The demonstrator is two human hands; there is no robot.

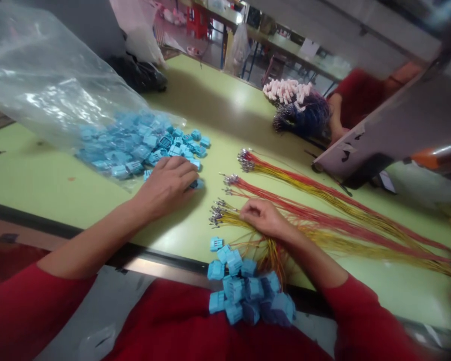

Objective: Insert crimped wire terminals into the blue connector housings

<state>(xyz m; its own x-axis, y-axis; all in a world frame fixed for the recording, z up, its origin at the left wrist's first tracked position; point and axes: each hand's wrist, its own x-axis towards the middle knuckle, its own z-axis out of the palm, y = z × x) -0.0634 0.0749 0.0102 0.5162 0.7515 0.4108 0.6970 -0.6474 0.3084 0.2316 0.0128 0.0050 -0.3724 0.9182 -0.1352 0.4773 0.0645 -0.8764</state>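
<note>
A: Left grip?
B: Left hand (165,188) down on the green tabletop (229,100), fingers curled over the edge of a heap of blue plastic connector housings (135,145). Fingertips touching the heap. Clenched or merely resting: impossible to tell.

A: Right grip?
B: Right hand (263,218) clenched, closed on yellow wires (229,216) just behind their crimped metal terminals.

A: Nearby?
B: Red-and-yellow wire bundles (323,210) fanned out beside the right hand, terminal ends toward the heap. Small cluster of blue connectors (244,286) at the tabletop's near edge, wires running into it. Clear plastic bag (48,75) left of the hands, its mouth at the heap.

A: Far side?
B: Co-worker's red sleeve (357,95) across the tabletop, just beside a mass of dark wires (300,118) topped by white connectors (285,90).
</note>
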